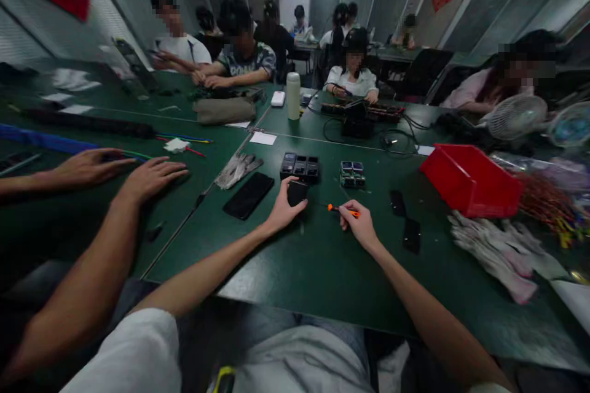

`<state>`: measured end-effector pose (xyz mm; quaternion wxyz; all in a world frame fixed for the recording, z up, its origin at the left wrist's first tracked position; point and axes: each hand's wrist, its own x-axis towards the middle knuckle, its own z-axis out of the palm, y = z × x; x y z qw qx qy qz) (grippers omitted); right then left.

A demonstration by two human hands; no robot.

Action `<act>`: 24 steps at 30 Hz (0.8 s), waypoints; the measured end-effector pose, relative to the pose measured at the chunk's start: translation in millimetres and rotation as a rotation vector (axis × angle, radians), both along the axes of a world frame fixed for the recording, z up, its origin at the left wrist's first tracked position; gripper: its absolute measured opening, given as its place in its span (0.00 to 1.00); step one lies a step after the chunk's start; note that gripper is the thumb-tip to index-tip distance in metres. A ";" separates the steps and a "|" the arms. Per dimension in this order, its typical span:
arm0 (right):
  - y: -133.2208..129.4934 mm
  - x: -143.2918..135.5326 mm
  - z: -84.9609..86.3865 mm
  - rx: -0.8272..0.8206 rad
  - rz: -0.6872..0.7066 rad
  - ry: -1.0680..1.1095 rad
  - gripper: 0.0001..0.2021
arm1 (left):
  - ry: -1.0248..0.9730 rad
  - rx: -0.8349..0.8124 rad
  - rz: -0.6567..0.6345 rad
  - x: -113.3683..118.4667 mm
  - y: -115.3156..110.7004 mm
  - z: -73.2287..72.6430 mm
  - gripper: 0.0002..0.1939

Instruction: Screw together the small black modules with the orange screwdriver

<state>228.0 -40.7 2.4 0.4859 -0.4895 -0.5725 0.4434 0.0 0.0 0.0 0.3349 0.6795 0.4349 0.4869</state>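
Note:
My left hand [283,206] is closed around a small black box-shaped device [297,193], thumb and fingers on its sides. In my right hand [358,224] is an orange-handled screwdriver [343,210], pinched by the handle, its thin shaft pointing left toward the device. Just behind my left hand stands a group of similar black devices [299,167]. A small block of uncased electronic modules [352,174] lies beyond my right hand. Left of my left hand rests a black smartphone [249,195].
To the right are flat black plates [405,221], a red plastic bin [470,181] and work gloves [495,249]. Another glove [238,171] lies left. A co-worker's hands [152,175] rest on the table at left. Further back stand a pale bottle [293,96] and other seated people.

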 end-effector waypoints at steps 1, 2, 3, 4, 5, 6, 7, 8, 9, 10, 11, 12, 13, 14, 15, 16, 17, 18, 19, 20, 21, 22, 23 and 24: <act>-0.1 0.0 0.3 -0.001 -0.002 -0.001 0.14 | 0.000 0.003 0.002 0.1 0.2 -0.2 0.31; -0.1 -0.1 0.5 -0.003 -0.003 -0.002 0.14 | -0.001 0.006 0.004 0.2 0.4 -0.4 0.31; -0.2 -0.1 0.7 -0.004 -0.005 -0.003 0.14 | -0.001 0.008 0.006 0.4 0.6 -0.6 0.31; -0.2 -0.1 0.9 -0.005 -0.007 -0.004 0.14 | -0.002 0.011 0.008 0.5 0.8 -0.7 0.31; -0.3 0.0 1.0 -0.007 -0.009 -0.006 0.14 | -0.002 0.013 0.010 0.6 0.9 -0.8 0.31; -0.3 0.1 1.1 -0.009 -0.011 -0.007 0.14 | -0.002 0.014 0.012 0.8 1.0 -0.8 0.31; -0.5 0.2 1.3 -0.009 -0.012 -0.008 0.14 | -0.003 0.015 0.012 0.9 1.0 -0.8 0.31; -0.6 0.3 1.4 -0.008 -0.010 -0.010 0.14 | -0.005 0.015 0.011 1.0 0.9 -0.7 0.31; -0.8 0.4 1.5 -0.006 -0.008 -0.010 0.14 | -0.006 0.015 0.009 1.1 0.8 -0.6 0.31; -1.0 0.5 1.6 -0.003 -0.006 -0.010 0.14 | -0.007 0.014 0.008 1.2 0.7 -0.4 0.30; -1.3 0.6 1.7 0.000 -0.006 -0.010 0.14 | -0.008 0.013 0.008 1.2 0.5 -0.1 0.30; -1.4 0.7 1.7 0.002 -0.005 -0.010 0.14 | -0.007 0.011 0.009 1.3 0.4 0.1 0.30; -1.6 0.7 1.8 0.003 -0.004 -0.010 0.14 | -0.005 0.010 0.010 1.2 0.4 0.3 0.30; -1.7 0.7 1.9 0.005 -0.004 -0.009 0.14 | -0.002 0.010 0.012 1.2 0.4 0.5 0.30; -1.7 0.7 1.9 0.005 -0.003 -0.009 0.14 | 0.000 0.010 0.013 1.2 0.5 0.7 0.30; -1.6 0.6 2.0 0.005 -0.002 -0.009 0.14 | 0.001 0.011 0.013 1.1 0.5 0.8 0.30; -1.5 0.6 1.9 0.004 -0.001 -0.009 0.14 | 0.002 0.012 0.013 1.1 0.6 0.8 0.30; -1.4 0.5 1.9 0.003 -0.001 -0.009 0.14 | 0.003 0.012 0.013 1.1 0.7 0.9 0.30; -1.2 0.4 1.7 0.002 -0.002 -0.010 0.14 | 0.002 0.013 0.014 1.1 0.7 1.0 0.30; -1.1 0.4 1.6 0.001 -0.002 -0.011 0.15 | 0.001 0.012 0.015 1.1 0.7 1.1 0.30; -0.9 0.3 1.3 0.001 -0.003 -0.013 0.15 | 0.000 0.011 0.014 1.0 0.5 1.2 0.30; -0.8 0.3 1.1 0.002 -0.006 -0.014 0.15 | 0.000 0.009 0.012 0.9 0.4 1.3 0.30; -0.7 0.2 0.9 0.003 -0.006 -0.015 0.15 | 0.000 0.007 0.009 0.8 0.2 1.5 0.30; -0.6 0.2 0.7 0.005 -0.007 -0.015 0.15 | 0.000 0.005 0.005 0.6 0.0 1.6 0.30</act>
